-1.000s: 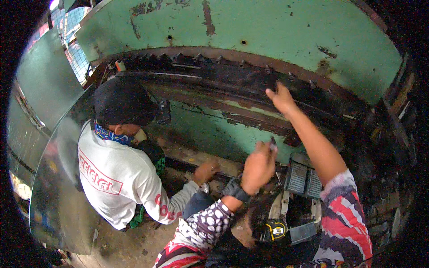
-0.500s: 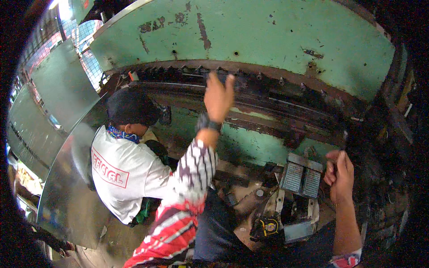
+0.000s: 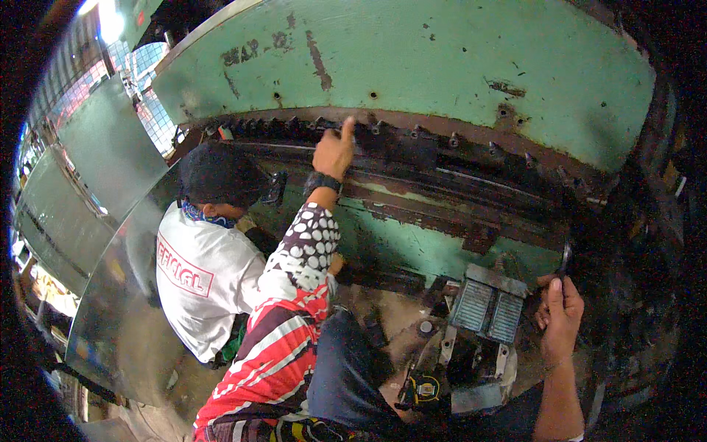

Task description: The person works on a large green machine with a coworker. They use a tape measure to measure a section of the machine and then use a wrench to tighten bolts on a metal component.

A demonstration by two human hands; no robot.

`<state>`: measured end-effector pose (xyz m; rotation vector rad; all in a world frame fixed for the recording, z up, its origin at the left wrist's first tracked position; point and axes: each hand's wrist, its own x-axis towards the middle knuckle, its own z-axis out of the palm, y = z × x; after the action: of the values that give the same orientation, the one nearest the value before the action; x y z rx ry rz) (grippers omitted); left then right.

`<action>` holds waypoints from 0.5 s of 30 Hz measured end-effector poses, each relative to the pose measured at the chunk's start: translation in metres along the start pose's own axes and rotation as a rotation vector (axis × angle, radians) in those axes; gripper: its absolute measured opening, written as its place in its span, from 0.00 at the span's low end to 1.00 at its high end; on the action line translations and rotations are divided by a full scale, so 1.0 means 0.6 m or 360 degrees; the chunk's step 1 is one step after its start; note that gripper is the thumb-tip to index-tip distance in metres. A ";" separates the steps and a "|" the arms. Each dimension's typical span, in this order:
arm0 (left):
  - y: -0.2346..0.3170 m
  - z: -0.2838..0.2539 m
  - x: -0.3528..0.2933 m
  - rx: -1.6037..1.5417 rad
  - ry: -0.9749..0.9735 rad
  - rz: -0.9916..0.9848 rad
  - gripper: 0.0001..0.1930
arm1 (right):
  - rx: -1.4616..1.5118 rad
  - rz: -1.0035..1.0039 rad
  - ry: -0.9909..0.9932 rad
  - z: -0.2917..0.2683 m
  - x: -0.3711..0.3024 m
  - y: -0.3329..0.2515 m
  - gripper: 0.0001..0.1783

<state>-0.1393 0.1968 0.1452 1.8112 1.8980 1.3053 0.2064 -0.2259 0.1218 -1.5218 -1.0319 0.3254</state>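
Note:
My left hand, with a dark watch at the wrist, is raised to the dark metal tooling bar along the lower edge of a green machine beam. Its fingers are curled and its thumb points up; what lies inside them is hidden. Lower on the right, my right hand has thumb and fingers closed around the lower end of a thin dark lever. Beside that hand sits a metal block with two ribbed grey panels.
A co-worker in a white shirt and dark cap crouches at my left, close to my sleeve. Behind them leans a large sheet-metal panel. A black and yellow tape measure lies below the ribbed block. Bolts line the beam's lower edge.
My left hand has moved slightly left, and its spread fingers have curled in at the bar. My right hand has dropped a little, still at the lever. The view has shifted slightly.

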 end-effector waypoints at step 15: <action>-0.072 0.044 0.096 -0.0028 0.0577 -0.0034 0.25 | 0.0195 0.0218 -0.0106 -0.033 0.007 -0.036 0.17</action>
<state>-0.1646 0.2658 0.1228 1.6263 2.0614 1.7335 0.2140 -0.2379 0.1479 -1.4820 -0.9438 0.5291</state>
